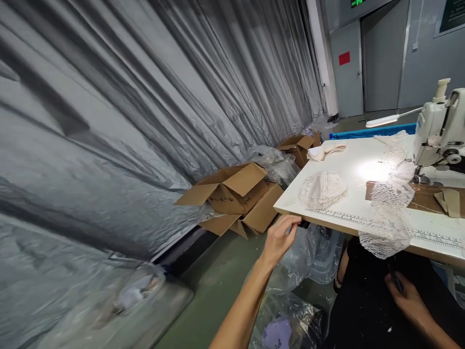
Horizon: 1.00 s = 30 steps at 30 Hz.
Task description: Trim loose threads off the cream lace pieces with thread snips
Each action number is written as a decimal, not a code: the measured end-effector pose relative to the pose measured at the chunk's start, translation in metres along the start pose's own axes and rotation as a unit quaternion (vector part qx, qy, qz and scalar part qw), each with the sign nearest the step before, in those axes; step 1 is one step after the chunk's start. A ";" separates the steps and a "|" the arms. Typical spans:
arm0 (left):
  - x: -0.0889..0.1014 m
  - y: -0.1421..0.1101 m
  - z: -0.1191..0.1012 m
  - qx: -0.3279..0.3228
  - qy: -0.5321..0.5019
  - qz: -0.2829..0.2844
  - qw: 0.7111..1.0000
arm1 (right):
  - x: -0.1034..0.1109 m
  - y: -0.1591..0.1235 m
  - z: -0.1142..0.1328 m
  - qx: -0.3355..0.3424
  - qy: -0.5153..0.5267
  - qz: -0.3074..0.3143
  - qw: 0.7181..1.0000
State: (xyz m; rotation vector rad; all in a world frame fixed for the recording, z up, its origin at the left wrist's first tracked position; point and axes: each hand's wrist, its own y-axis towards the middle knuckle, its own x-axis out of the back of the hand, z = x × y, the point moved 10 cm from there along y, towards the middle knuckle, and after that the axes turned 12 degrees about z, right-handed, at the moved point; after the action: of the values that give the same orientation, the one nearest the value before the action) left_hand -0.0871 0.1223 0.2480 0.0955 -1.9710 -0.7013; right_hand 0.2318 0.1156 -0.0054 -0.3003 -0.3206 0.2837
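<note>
Two bare hands show at the near side of the white tabletop [286,199]. At its left corner, the left hand [281,235] reaches to a small dark piece [303,224] under the edge; most of that piece is hidden, and I cannot tell whether the fingers grip it or only touch it. Low over the lap, the right hand [409,295] has its fingers closed around a dark slim tool [397,282], whose far end blends into the black clothing [366,310], so its tip cannot be made out.

The sewing machine [434,131] is cut off by the right border. Left of its needle area, a white lace strip [392,194] crosses the tabletop, partly covering a brown plate [425,196] and the printed ruler, and drooping over the near edge above the lap. A bunched lace piece [323,189] sits near the left corner, with a pale cloth [325,152] behind it. Open cardboard boxes [236,194] and clear plastic bags stand left of the tabletop and below it.

The strip's long axis runs from the far side toward the person; the tool slants, its upper end pointing toward the strip's hanging end.
</note>
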 end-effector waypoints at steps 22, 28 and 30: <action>-0.101 0.028 -0.104 -0.091 0.199 0.088 0.972 | -0.012 0.026 -0.028 -0.009 0.037 0.064 0.997; -0.073 0.017 -0.116 -0.132 0.159 -0.011 0.978 | -0.019 0.032 -0.027 -0.007 0.045 0.085 0.995; -0.066 0.017 -0.113 -0.135 0.111 -0.027 0.984 | -0.021 0.033 -0.031 -0.015 0.041 0.088 0.995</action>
State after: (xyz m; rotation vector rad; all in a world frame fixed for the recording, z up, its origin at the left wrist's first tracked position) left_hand 0.0443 0.1102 0.2420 0.0604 -1.6513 -0.9458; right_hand 0.2164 0.1320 -0.0501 -0.3694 -0.2178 0.4396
